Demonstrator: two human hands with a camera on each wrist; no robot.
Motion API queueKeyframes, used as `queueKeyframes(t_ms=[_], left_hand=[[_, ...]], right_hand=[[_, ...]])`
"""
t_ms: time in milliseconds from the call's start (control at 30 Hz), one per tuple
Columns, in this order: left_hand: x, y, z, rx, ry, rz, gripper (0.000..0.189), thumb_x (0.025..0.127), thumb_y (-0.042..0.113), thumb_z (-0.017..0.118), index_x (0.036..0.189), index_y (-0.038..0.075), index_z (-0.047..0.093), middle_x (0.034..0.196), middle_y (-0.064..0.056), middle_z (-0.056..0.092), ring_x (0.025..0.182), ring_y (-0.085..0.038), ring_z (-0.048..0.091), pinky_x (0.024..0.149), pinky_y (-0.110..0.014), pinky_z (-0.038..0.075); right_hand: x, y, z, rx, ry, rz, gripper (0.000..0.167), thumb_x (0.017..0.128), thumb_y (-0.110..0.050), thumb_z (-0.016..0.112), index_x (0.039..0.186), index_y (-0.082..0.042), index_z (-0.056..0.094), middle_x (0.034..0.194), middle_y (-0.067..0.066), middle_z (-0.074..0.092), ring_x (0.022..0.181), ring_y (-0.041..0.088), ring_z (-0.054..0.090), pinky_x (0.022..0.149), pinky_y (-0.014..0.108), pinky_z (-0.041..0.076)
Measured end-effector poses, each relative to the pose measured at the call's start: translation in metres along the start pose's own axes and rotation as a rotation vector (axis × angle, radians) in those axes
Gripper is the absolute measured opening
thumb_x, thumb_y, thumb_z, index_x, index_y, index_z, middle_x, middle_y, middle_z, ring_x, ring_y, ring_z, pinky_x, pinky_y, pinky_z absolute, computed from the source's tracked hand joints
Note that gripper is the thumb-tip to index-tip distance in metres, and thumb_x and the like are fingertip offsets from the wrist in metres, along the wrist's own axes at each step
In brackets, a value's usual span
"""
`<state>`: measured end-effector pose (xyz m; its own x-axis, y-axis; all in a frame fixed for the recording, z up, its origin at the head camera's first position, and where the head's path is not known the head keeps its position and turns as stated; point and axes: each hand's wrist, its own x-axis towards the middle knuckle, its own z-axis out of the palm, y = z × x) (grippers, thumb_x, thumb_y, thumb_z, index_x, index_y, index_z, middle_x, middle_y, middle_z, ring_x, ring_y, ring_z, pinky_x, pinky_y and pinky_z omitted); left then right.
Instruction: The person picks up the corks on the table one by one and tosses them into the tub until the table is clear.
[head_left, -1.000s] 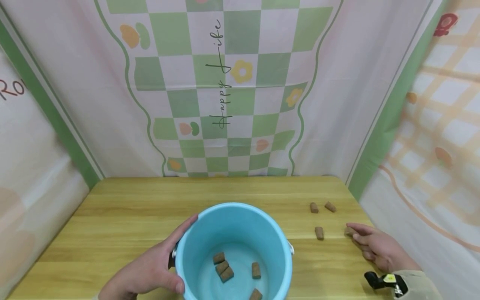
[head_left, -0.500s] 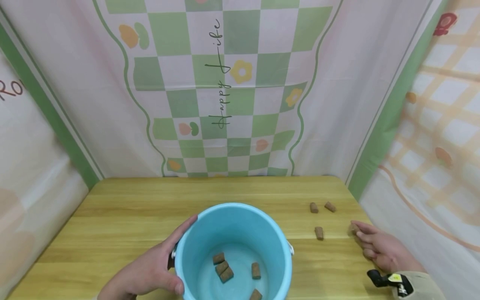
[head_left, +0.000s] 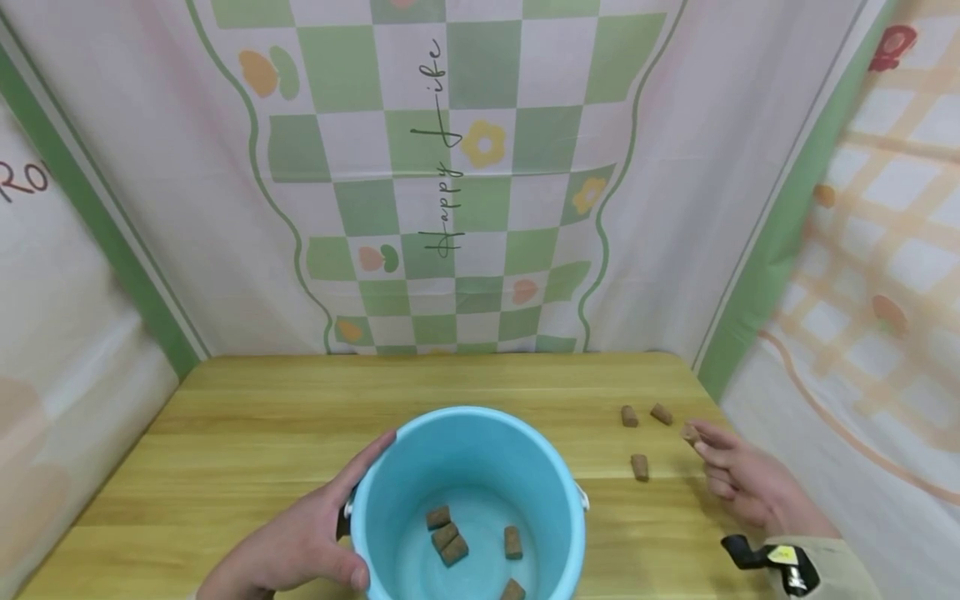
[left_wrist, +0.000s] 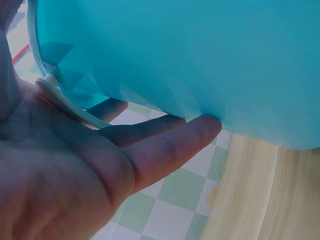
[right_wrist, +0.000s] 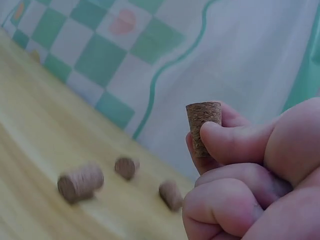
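My left hand [head_left: 307, 533] holds the side of a light blue bucket [head_left: 468, 413], its thumb and fingers spread around the outer wall. From the left wrist view, the fingertips touch the bucket's wall [left_wrist: 200, 55] near the white handle [left_wrist: 67, 107]. Several brown corks [head_left: 512, 542] lie on the bucket's bottom. At the right, my right hand [head_left: 750, 483] pinches a tapered cork [right_wrist: 197, 117] between thumb and index finger, raised off the table, with the other fingers curled in. Close by on the table lie three more corks [head_left: 639, 467].
The wooden table [head_left: 262, 433] reaches back to a curtain [head_left: 480, 208] with a green check pattern. Fabric walls enclose both sides, the right one [head_left: 862, 350] close to my right hand. The bucket stands at the front middle.
My right hand first draws slightly right with the cork, then moves up and left, lifting it nearer the back corks. The left hand and bucket stay in place.
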<state>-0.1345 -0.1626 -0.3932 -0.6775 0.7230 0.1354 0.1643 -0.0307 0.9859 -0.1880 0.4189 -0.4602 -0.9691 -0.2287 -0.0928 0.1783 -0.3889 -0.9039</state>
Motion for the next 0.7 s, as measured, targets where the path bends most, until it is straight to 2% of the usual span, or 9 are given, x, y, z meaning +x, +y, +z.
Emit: queueKeyframes(t_ms=[133,267,333,567,700], left_hand=[[-0.001,0.0,0.0,0.004,0.004,0.004,0.108,0.084,0.033,0.083,0.161,0.029,0.008,0.153,-0.023,0.029,0.129,-0.049,0.038,0.094,-0.045,0.05],[-0.001,0.001,0.0,0.01,0.001,0.016,0.108,0.084,0.032,0.083,0.161,0.029,0.007,0.152,-0.023,0.03,0.129,-0.05,0.038,0.095,-0.044,0.049],[0.0,0.001,0.0,0.014,0.002,0.019,0.108,0.084,0.031,0.083,0.161,0.029,0.008,0.152,-0.023,0.03,0.129,-0.05,0.038,0.095,-0.044,0.049],[-0.001,0.002,0.0,0.009,0.004,0.017,0.108,0.084,0.03,0.083,0.161,0.029,0.008,0.152,-0.024,0.03,0.128,-0.05,0.038,0.095,-0.044,0.049],[-0.001,0.002,0.001,0.009,0.005,0.014,0.108,0.084,0.031,0.083,0.161,0.029,0.008,0.152,-0.023,0.03,0.129,-0.05,0.038,0.095,-0.044,0.049]], right_hand=[[0.003,-0.011,0.025,-0.074,-0.057,-0.042,0.039,0.105,0.002,0.043,0.122,-0.023,0.068,0.112,-0.002,0.057,0.055,0.0,0.034,0.046,0.016,0.031],[0.004,-0.021,0.051,-0.112,-0.14,-0.088,0.038,0.106,0.002,0.041,0.126,-0.019,0.065,0.115,-0.001,0.056,0.053,0.005,0.02,0.046,0.017,0.029],[0.004,-0.026,0.064,-0.138,-0.164,-0.103,0.037,0.106,0.002,0.041,0.128,-0.018,0.063,0.118,-0.001,0.055,0.054,0.007,0.018,0.047,0.017,0.03],[-0.002,-0.041,0.109,-0.32,-0.138,-0.129,0.033,0.105,-0.003,0.048,0.129,-0.02,0.063,0.128,-0.003,0.053,0.051,0.006,0.027,0.048,0.02,0.031],[-0.005,-0.047,0.132,-0.393,-0.162,-0.159,0.034,0.104,-0.001,0.049,0.126,-0.02,0.067,0.12,-0.002,0.06,0.049,0.011,0.021,0.046,0.025,0.024]])
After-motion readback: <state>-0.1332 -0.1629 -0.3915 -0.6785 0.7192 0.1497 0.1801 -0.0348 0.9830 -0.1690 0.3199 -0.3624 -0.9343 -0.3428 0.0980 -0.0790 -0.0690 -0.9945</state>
